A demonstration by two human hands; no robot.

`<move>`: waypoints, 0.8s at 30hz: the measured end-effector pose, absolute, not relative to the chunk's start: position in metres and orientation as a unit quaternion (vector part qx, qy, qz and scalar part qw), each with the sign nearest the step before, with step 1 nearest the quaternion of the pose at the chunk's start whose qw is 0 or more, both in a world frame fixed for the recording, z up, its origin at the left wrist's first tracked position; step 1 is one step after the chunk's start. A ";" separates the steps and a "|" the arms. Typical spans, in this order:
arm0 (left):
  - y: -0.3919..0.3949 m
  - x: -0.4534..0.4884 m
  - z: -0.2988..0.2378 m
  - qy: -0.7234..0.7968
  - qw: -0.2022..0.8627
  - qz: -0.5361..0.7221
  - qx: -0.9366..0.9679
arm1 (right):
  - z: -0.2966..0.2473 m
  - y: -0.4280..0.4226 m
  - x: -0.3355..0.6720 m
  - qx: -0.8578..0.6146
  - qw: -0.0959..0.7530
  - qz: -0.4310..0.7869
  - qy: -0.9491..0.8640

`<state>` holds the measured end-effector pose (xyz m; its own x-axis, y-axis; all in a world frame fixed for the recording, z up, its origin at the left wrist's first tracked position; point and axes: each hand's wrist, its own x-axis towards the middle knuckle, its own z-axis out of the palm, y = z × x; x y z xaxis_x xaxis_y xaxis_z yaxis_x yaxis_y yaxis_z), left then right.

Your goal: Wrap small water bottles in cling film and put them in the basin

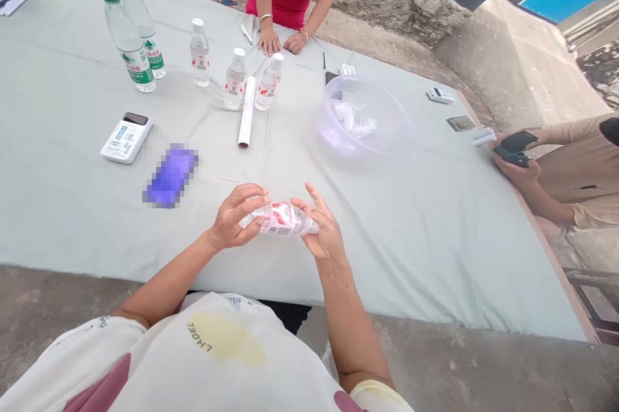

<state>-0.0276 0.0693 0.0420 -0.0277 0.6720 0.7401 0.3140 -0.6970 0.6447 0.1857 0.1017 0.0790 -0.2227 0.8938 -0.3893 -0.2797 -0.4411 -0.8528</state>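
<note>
A small clear plastic water bottle with a red and white label lies sideways between my hands, above the near part of the table. My left hand curls its fingers and thumb round the bottle's left end. At the other end, my right hand supports it against the palm and fingers, with one finger sticking up. The bottle's surface looks crinkled and shiny, perhaps from clear film; its cap is not visible. Beyond my hands lies a white roll with a brown core, between two upright small water bottles.
A translucent basin holding crumpled clear plastic stands to the right. Two green-capped bottles, another small bottle, a white device and a blurred purple item are to the left. Other people's hands rest at the far edge.
</note>
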 end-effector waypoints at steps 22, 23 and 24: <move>0.095 -0.015 -0.018 0.296 0.762 0.565 0.113 | 0.136 0.323 0.141 -0.496 0.271 0.465 -0.681; 0.095 -0.016 -0.021 0.296 0.765 0.560 0.112 | 0.134 0.346 0.137 -0.515 0.291 0.427 -0.684; 0.095 -0.016 -0.024 0.292 0.768 0.558 0.112 | 0.131 0.368 0.132 -0.532 0.314 0.392 -0.682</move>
<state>-0.0164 0.0953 -0.0239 0.2063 0.9233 -0.3239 -0.7925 0.3518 0.4982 0.1323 0.3679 0.1314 -0.2370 0.9714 0.0117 0.4791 0.1274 -0.8685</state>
